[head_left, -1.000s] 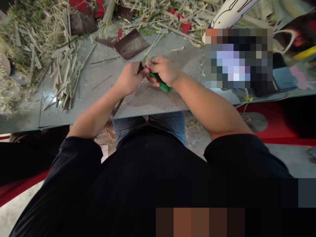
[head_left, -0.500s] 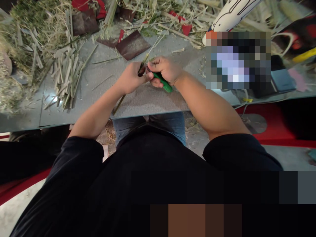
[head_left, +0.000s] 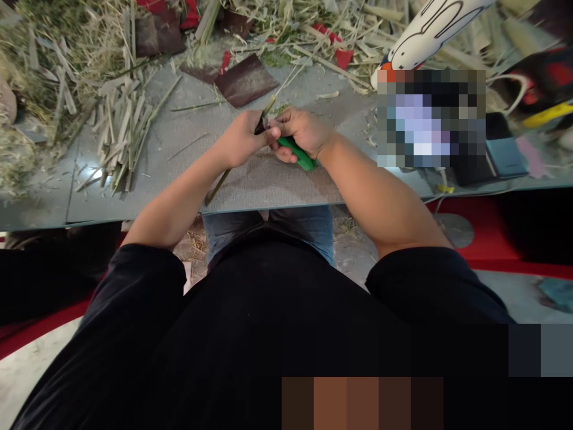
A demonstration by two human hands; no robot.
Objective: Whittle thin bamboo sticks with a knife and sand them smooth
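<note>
My left hand (head_left: 239,140) is closed around a thin bamboo strip (head_left: 218,187) that runs from below my wrist up past my fingers toward the far side of the table. My right hand (head_left: 301,132) is closed on a green-handled knife (head_left: 298,154), its blade end meeting the strip right by my left thumb. Both hands touch above a grey mat (head_left: 268,179) at the table's near edge. The blade itself is mostly hidden between my fingers.
A pile of cut bamboo slats (head_left: 120,128) lies left on the grey table (head_left: 45,209). Dark sandpaper sheets (head_left: 246,80) and shavings cover the far side. A white bottle with a rabbit drawing (head_left: 425,33) and a blue phone (head_left: 505,156) are at right.
The two hands stay locked together on strip and knife, with only small shifts; the view has drifted slightly.
</note>
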